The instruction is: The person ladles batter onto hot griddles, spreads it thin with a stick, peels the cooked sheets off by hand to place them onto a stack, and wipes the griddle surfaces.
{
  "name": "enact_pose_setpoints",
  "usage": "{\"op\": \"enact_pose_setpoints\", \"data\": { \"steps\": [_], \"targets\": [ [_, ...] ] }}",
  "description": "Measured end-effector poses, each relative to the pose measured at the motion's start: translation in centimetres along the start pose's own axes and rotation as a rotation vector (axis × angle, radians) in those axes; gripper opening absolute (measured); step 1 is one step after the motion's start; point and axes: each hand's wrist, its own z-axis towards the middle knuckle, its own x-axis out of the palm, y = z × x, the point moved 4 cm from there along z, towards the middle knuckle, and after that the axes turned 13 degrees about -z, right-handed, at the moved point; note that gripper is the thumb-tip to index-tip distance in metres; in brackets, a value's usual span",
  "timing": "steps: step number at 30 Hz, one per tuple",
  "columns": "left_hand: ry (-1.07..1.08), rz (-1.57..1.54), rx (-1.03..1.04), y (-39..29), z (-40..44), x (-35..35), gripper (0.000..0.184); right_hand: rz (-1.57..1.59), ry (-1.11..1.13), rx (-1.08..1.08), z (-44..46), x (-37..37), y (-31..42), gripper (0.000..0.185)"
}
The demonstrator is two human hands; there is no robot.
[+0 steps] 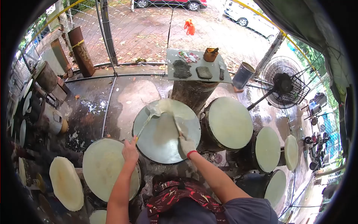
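Note:
In front of me is a round metal griddle, its far part covered by a pale wet batter. My left hand is closed around the yellow-ended handle of a ladle; batter coats its head, so the exact shape is unclear. A white glove covers my right hand, which grips the wooden handle of a batter spreader. The spreader's head rests in the batter at the griddle's far right. A thinner smear of batter marks the middle of the plate.
Drum-mounted griddles with pale sheets stand to the left and right. Beyond is a small table with a rusty can, a dark block and a cloth. A large fan and wire fence stand behind.

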Motion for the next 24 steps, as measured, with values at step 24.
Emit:
{"op": "enact_pose_setpoints", "data": {
  "steps": [24],
  "targets": [
    [-0.215,-1.532,-0.510,-2.6,-8.6,-5.2,0.035,0.126,0.668,-0.280,3.7,-4.2,5.7,0.035]
  ]
}}
